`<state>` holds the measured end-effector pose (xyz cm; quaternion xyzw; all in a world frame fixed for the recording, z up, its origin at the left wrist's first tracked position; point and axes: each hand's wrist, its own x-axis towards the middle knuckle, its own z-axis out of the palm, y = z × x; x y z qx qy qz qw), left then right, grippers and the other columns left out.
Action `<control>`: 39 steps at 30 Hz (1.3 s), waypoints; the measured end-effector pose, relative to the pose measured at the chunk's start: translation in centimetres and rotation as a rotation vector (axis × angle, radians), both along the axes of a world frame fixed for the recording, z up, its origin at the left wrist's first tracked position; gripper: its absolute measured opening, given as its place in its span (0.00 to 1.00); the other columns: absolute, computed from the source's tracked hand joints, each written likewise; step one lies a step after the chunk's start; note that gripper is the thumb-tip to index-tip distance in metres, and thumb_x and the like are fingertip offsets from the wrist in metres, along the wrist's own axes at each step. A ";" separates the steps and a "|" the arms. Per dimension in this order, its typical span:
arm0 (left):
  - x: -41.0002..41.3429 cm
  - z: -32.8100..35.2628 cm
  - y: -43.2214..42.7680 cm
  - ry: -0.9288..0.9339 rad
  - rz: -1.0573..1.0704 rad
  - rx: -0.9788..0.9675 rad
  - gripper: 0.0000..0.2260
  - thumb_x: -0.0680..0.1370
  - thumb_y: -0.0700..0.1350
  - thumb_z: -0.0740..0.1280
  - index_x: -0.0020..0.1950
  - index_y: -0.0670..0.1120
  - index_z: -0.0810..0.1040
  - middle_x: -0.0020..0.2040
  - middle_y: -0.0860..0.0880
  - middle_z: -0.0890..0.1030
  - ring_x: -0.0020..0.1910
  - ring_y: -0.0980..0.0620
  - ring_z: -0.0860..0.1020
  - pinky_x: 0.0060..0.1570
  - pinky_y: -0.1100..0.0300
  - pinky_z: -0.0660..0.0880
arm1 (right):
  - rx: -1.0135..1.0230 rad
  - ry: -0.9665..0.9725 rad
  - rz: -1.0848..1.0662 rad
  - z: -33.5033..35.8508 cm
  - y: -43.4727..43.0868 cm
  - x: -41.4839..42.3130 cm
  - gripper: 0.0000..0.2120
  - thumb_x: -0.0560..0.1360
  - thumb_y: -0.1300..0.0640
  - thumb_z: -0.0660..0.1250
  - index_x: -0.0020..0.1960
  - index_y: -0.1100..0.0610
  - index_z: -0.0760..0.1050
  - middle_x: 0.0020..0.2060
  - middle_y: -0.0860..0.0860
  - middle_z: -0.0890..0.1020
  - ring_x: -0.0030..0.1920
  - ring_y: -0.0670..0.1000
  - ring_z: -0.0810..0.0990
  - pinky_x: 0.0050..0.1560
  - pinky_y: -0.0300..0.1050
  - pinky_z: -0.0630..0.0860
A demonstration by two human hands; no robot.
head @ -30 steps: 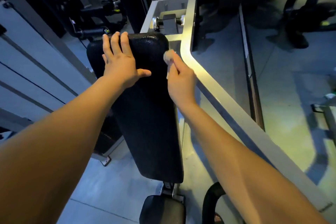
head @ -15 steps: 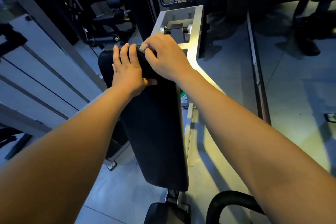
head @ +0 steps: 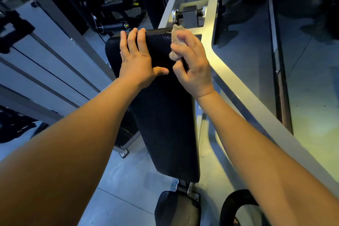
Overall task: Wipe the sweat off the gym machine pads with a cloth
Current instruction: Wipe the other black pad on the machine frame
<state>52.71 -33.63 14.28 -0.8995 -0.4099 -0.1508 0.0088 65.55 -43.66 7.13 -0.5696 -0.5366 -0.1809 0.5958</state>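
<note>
Left hand [head: 136, 62]: Flat and fully open. The fingers are straight and close together and the palm rests on the back pad [head: 165, 115]. The fingertips reach the pad's far edge and the thumb is spread sideways toward the right hand. It holds nothing.
Right hand [head: 194, 66]: Fingers curled and gripping the cloth [head: 176, 42], just beside the left thumb. The hand sits over the pad's far right corner.
Cloth: Small, beige and bunched. It sticks out beyond the right fingers and again between finger and thumb. It lies against the pad's top edge, but contact under the hand is hidden.
Back pad: Black, textured and long. It runs from under both hands back toward the person, between the two forearms.
Frame [head: 238, 86]: A silver metal beam passes right of the right hand and alongside the right forearm.
Pivot block [head: 190, 16]: A grey block on a shaft, set in the frame just beyond the right hand.
Seat pad [head: 177, 209]: Black, below the near end of the back pad, between the forearms.
Curved bar [head: 236, 200]: Black, partly covered by the right forearm.
Panel [head: 45, 51]: A pale grey panel with dark rails, left of the left arm.
Other machine [head: 121, 11]: Dark equipment well beyond the left hand, with detail unclear.
Obstruction: The hands cover the pad's far end.
</note>
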 end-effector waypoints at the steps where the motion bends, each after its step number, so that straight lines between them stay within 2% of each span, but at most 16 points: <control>1: 0.0 0.0 0.0 -0.002 -0.001 0.002 0.56 0.68 0.64 0.77 0.81 0.46 0.43 0.81 0.45 0.44 0.79 0.39 0.36 0.78 0.37 0.48 | 0.008 0.043 0.001 -0.6 -0.2 -0.6 0.12 0.74 0.69 0.66 0.57 0.68 0.79 0.66 0.65 0.75 0.70 0.66 0.71 0.69 0.63 0.71; 4: 0.2 -0.1 0.0 -0.014 -0.008 0.010 0.56 0.68 0.63 0.77 0.81 0.45 0.44 0.81 0.44 0.45 0.80 0.38 0.37 0.78 0.37 0.48 | 0.015 0.201 -0.013 -2.5 -1.0 -2.3 0.09 0.79 0.66 0.65 0.57 0.67 0.80 0.70 0.63 0.72 0.74 0.65 0.69 0.71 0.60 0.71; 7: 0.0 -0.2 -0.2 -0.020 -0.009 0.016 0.56 0.68 0.62 0.77 0.82 0.45 0.44 0.81 0.44 0.45 0.80 0.39 0.37 0.78 0.38 0.48 | -0.016 0.454 0.015 -3.2 -2.1 -4.1 0.10 0.82 0.65 0.63 0.62 0.67 0.75 0.73 0.55 0.70 0.74 0.48 0.69 0.70 0.42 0.72; 9: 0.0 -0.2 -0.2 -0.026 -0.009 0.016 0.56 0.68 0.62 0.77 0.82 0.45 0.43 0.82 0.44 0.44 0.80 0.39 0.37 0.78 0.37 0.48 | -0.027 0.658 0.034 -1.8 -2.2 -4.2 0.15 0.84 0.63 0.61 0.69 0.64 0.68 0.72 0.49 0.70 0.69 0.35 0.69 0.65 0.32 0.72; 11: 0.0 -0.2 -0.1 -0.029 -0.010 0.012 0.56 0.68 0.62 0.77 0.82 0.45 0.43 0.82 0.44 0.44 0.80 0.39 0.37 0.78 0.36 0.48 | -0.062 0.730 0.010 0.0 -1.6 -3.4 0.17 0.85 0.60 0.59 0.73 0.60 0.65 0.70 0.49 0.72 0.66 0.34 0.70 0.63 0.31 0.72; 14: 0.0 -0.3 -0.2 -0.035 -0.010 0.010 0.57 0.68 0.62 0.78 0.82 0.45 0.44 0.82 0.44 0.44 0.80 0.39 0.37 0.78 0.36 0.49 | -0.115 0.657 0.023 2.5 0.1 -1.3 0.18 0.86 0.56 0.53 0.74 0.59 0.66 0.68 0.53 0.75 0.68 0.48 0.73 0.69 0.46 0.72; 15: 0.0 -0.3 -0.2 -0.038 -0.009 0.009 0.57 0.68 0.62 0.78 0.82 0.45 0.44 0.82 0.44 0.44 0.80 0.39 0.37 0.77 0.35 0.51 | -0.144 0.645 0.038 3.2 0.7 -0.5 0.19 0.86 0.55 0.52 0.74 0.58 0.67 0.68 0.52 0.76 0.68 0.49 0.74 0.70 0.47 0.71; 17: -0.1 -0.3 -0.2 -0.042 -0.005 0.010 0.57 0.67 0.63 0.77 0.82 0.45 0.44 0.82 0.44 0.44 0.80 0.39 0.37 0.76 0.34 0.54 | -0.238 0.648 0.093 4.8 1.4 1.1 0.18 0.86 0.53 0.52 0.71 0.56 0.71 0.63 0.50 0.79 0.65 0.47 0.76 0.68 0.44 0.71; 21: 0.0 -0.3 -0.2 -0.036 -0.007 0.005 0.57 0.68 0.62 0.78 0.82 0.46 0.44 0.82 0.44 0.44 0.80 0.39 0.37 0.77 0.35 0.52 | -0.333 0.743 0.151 4.5 1.5 2.6 0.15 0.86 0.53 0.52 0.56 0.51 0.78 0.49 0.42 0.81 0.52 0.35 0.77 0.57 0.39 0.75; 22: 0.0 -0.3 -0.1 -0.039 -0.008 0.004 0.57 0.67 0.62 0.78 0.82 0.46 0.43 0.81 0.44 0.44 0.80 0.39 0.37 0.77 0.35 0.52 | -0.367 0.782 0.147 3.3 1.3 2.4 0.16 0.86 0.54 0.51 0.53 0.54 0.77 0.46 0.42 0.80 0.47 0.35 0.77 0.51 0.37 0.73; 24: -0.1 -0.4 -0.1 -0.042 -0.011 0.005 0.57 0.67 0.62 0.78 0.82 0.46 0.43 0.81 0.45 0.44 0.80 0.39 0.37 0.77 0.34 0.51 | -0.460 0.834 0.101 0.4 0.4 1.5 0.17 0.86 0.57 0.49 0.49 0.56 0.75 0.43 0.46 0.76 0.43 0.42 0.73 0.47 0.39 0.67; 27: -0.1 -0.5 0.0 -0.036 -0.024 0.000 0.57 0.68 0.61 0.78 0.82 0.46 0.43 0.81 0.44 0.44 0.79 0.38 0.36 0.77 0.34 0.50 | -0.575 0.885 0.052 -3.7 -1.5 -0.2 0.17 0.85 0.58 0.48 0.38 0.54 0.62 0.36 0.52 0.66 0.37 0.48 0.63 0.41 0.47 0.61; 31: -0.1 -0.5 0.0 -0.040 -0.023 -0.003 0.57 0.68 0.61 0.78 0.82 0.46 0.42 0.81 0.45 0.43 0.79 0.38 0.36 0.76 0.33 0.49 | -0.625 0.883 0.064 -5.4 -2.1 -0.7 0.15 0.85 0.56 0.48 0.40 0.54 0.59 0.37 0.54 0.64 0.37 0.49 0.62 0.40 0.48 0.62; 35: -0.1 -0.4 -0.1 -0.037 -0.022 -0.008 0.56 0.69 0.61 0.77 0.82 0.46 0.42 0.81 0.45 0.43 0.79 0.38 0.36 0.77 0.35 0.46 | -0.598 0.724 0.051 -0.8 -0.6 0.8 0.16 0.86 0.53 0.46 0.43 0.53 0.65 0.37 0.48 0.72 0.37 0.43 0.69 0.36 0.35 0.64; 37: -0.1 -0.4 -0.2 -0.033 -0.019 -0.003 0.57 0.69 0.61 0.77 0.82 0.46 0.42 0.82 0.44 0.43 0.79 0.38 0.36 0.77 0.35 0.46 | -0.544 0.669 0.038 0.1 -0.4 0.6 0.18 0.86 0.50 0.48 0.41 0.50 0.67 0.36 0.44 0.73 0.36 0.41 0.71 0.36 0.35 0.66; 39: -0.1 -0.4 -0.2 -0.036 -0.021 -0.009 0.57 0.69 0.61 0.77 0.82 0.46 0.42 0.82 0.44 0.42 0.79 0.38 0.35 0.77 0.35 0.46 | -0.559 0.610 0.020 -2.2 -1.0 -0.4 0.17 0.86 0.50 0.50 0.45 0.48 0.73 0.39 0.43 0.78 0.41 0.37 0.75 0.40 0.31 0.70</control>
